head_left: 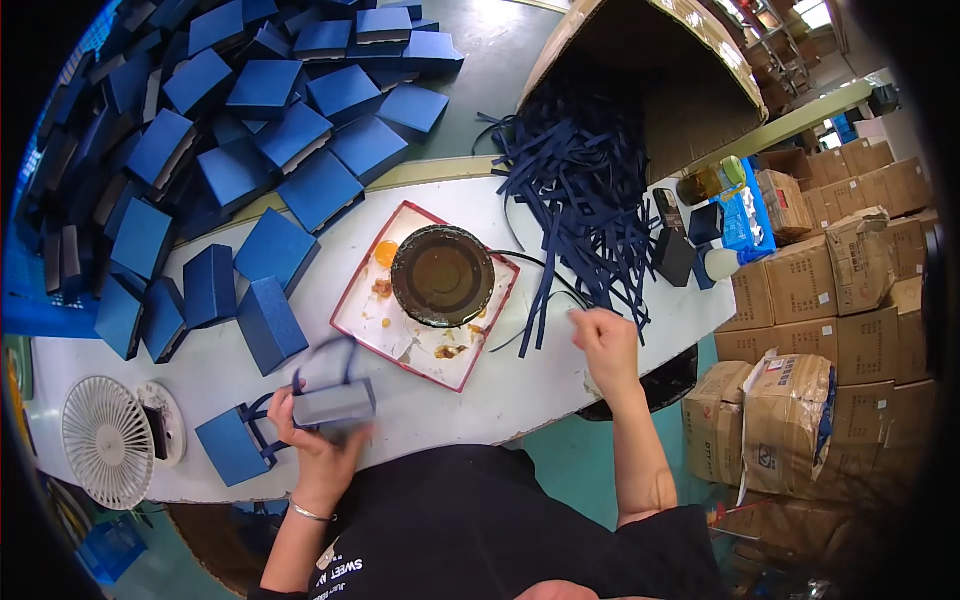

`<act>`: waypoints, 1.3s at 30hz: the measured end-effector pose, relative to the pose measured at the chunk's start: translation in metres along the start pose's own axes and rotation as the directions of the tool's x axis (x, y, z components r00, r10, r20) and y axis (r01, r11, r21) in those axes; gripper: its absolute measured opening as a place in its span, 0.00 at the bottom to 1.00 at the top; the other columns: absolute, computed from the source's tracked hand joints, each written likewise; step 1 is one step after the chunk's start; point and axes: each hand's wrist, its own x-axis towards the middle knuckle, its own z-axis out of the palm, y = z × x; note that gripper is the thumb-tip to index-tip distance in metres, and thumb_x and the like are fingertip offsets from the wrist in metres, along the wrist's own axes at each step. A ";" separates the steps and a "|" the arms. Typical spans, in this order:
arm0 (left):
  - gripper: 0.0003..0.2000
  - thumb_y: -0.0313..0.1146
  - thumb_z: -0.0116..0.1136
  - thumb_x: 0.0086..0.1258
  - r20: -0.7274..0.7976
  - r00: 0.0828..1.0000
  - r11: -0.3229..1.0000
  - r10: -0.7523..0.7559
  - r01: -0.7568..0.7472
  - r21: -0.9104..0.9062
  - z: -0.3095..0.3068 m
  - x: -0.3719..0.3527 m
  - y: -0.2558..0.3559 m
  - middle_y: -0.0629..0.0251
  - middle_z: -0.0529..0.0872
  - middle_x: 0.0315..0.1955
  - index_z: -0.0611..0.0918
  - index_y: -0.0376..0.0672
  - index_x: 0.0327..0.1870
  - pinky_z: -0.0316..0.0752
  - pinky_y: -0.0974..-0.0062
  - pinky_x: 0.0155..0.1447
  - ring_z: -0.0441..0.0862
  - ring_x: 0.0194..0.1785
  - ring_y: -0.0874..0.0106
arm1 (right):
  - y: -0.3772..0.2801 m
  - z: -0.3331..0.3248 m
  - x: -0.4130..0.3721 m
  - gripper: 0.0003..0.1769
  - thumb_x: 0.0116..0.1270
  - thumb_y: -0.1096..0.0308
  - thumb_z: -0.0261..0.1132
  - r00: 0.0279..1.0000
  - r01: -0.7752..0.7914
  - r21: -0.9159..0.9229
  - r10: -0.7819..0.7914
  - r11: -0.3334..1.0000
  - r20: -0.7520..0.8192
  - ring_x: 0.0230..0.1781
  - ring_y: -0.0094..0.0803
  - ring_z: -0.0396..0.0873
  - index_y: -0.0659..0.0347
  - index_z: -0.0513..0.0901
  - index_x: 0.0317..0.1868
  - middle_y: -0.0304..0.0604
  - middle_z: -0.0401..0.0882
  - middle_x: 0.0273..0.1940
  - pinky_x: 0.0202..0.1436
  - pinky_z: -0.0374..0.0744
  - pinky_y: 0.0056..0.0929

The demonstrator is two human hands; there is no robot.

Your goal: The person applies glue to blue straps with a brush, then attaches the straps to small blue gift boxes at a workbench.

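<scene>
My left hand [315, 435] is closed round a small blue-grey box [335, 402], blurred by motion, above the table's front left. A dark blue ribbon loop rises behind that box. Under my left wrist side lies another blue box [232, 447] with ribbon attached. My right hand [605, 345] is closed, thumb and forefinger together, beside the hanging ends of a heap of navy ribbons [585, 190]. What its fingers pinch, if anything, is too small to make out. Between my hands a dark round pot [443, 277] of brownish liquid stands on a red-rimmed white tray [455, 375].
Many blue boxes [265, 90] are piled at the back left. A white fan [108, 442] stands at the left edge. The ribbons spill from an open cardboard box [700, 90]. Stacked cartons [850, 270] fill the right side; a blue packet [745, 220] lies at the table's right.
</scene>
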 end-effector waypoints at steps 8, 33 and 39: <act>0.48 0.16 0.71 0.56 -0.026 0.994 0.993 0.107 -0.105 0.057 -0.011 -0.003 0.014 0.45 0.59 0.67 0.50 0.43 0.73 0.56 0.50 0.79 0.63 0.72 0.50 | 0.002 0.047 0.018 0.09 0.59 0.72 0.75 0.842 0.500 -0.086 -0.461 0.862 0.280 0.55 0.45 0.75 0.60 0.84 0.39 0.41 0.81 0.45 0.55 0.76 0.41; 0.50 0.30 0.82 0.51 0.568 0.817 0.992 0.100 -0.038 -0.119 -0.037 0.072 0.051 0.44 0.59 0.76 0.63 0.42 0.78 0.62 0.53 0.79 0.60 0.79 0.45 | -0.050 0.033 0.015 0.04 0.78 0.72 0.62 0.863 -0.419 0.651 0.054 0.633 0.503 0.26 0.14 0.67 0.64 0.80 0.45 0.35 0.81 0.31 0.29 0.65 0.17; 0.56 0.37 0.87 0.46 0.426 0.900 0.993 0.092 -0.049 -0.110 -0.016 0.065 0.050 0.47 0.63 0.71 0.62 0.41 0.78 0.67 0.54 0.76 0.65 0.74 0.46 | -0.053 0.035 0.020 0.06 0.78 0.70 0.62 0.843 -0.456 0.644 0.067 0.614 0.533 0.25 0.14 0.65 0.64 0.81 0.43 0.34 0.79 0.29 0.29 0.63 0.17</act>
